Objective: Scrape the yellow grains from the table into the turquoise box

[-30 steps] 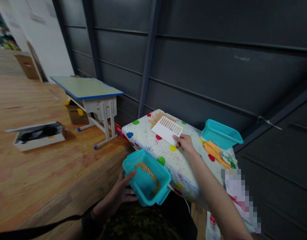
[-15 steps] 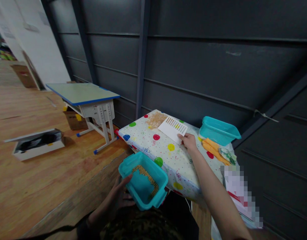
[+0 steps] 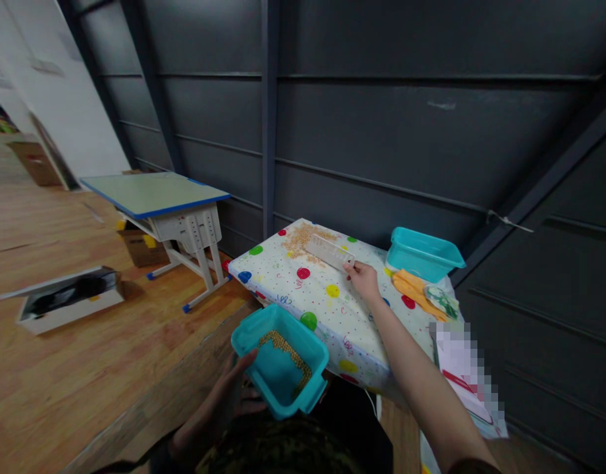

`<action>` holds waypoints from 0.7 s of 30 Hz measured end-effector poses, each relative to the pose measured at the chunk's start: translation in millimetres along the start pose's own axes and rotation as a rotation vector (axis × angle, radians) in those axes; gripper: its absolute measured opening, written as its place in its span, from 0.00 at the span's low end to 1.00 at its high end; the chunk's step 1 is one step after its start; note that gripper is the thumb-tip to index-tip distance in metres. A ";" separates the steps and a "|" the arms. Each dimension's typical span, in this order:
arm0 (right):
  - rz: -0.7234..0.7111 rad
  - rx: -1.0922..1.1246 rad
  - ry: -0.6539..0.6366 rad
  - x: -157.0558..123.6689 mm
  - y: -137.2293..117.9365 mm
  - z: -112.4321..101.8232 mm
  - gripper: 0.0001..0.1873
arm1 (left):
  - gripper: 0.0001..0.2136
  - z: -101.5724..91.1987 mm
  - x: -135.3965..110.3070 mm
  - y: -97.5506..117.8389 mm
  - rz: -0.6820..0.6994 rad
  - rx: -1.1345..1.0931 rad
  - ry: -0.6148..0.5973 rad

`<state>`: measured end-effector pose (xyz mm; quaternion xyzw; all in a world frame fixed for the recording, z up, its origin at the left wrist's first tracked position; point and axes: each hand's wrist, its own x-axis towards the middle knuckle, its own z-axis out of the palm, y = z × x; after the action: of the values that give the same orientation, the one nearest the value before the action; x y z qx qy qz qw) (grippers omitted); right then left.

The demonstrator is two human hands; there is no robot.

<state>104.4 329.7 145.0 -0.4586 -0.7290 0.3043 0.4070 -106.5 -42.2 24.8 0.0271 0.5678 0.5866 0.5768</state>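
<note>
My left hand point(image 3: 237, 382) grips a teal plastic tub point(image 3: 272, 370) in front of my body, its thumb over the rim and its fingers beneath. Yellow beans point(image 3: 289, 350) lie in a curved band along the tub's inner side. My right hand point(image 3: 364, 279) pinches the near end of a white slotted plastic scraper point(image 3: 331, 251) over the table. The scraper is tipped onto its edge beside a spread of pale beans or grains point(image 3: 301, 238) on the polka-dot tablecloth point(image 3: 293, 283).
A second teal tub point(image 3: 421, 253) stands at the table's back right, near an orange cloth point(image 3: 412, 289) and a green-and-white packet point(image 3: 441, 301). A dark panelled wall point(image 3: 372, 145) borders the table. Left are a desk point(image 3: 157, 191) and an open white box point(image 3: 70, 299).
The right hand has tilted the scraper from lying nearly flat to standing on edge beside the grains. The left hand keeps hold of the tub. The whole view has shifted slightly.
</note>
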 end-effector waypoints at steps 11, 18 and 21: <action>-0.041 -0.051 -0.047 -10.9 -5.9 15.4 0.27 | 0.54 -1.8 -0.4 -1.7 -0.008 0.034 0.008; -0.077 -0.056 -0.023 -10.6 -2.7 13.9 0.18 | 0.41 7.1 -6.7 1.5 0.001 0.069 0.037; -0.076 -0.101 -0.050 -9.5 0.5 13.6 0.20 | 0.41 7.4 -8.4 3.7 -0.012 0.050 0.021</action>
<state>95.1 320.3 135.0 -0.4430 -0.7702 0.2627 0.3761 -101.0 -42.3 35.3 0.0320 0.5883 0.5689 0.5737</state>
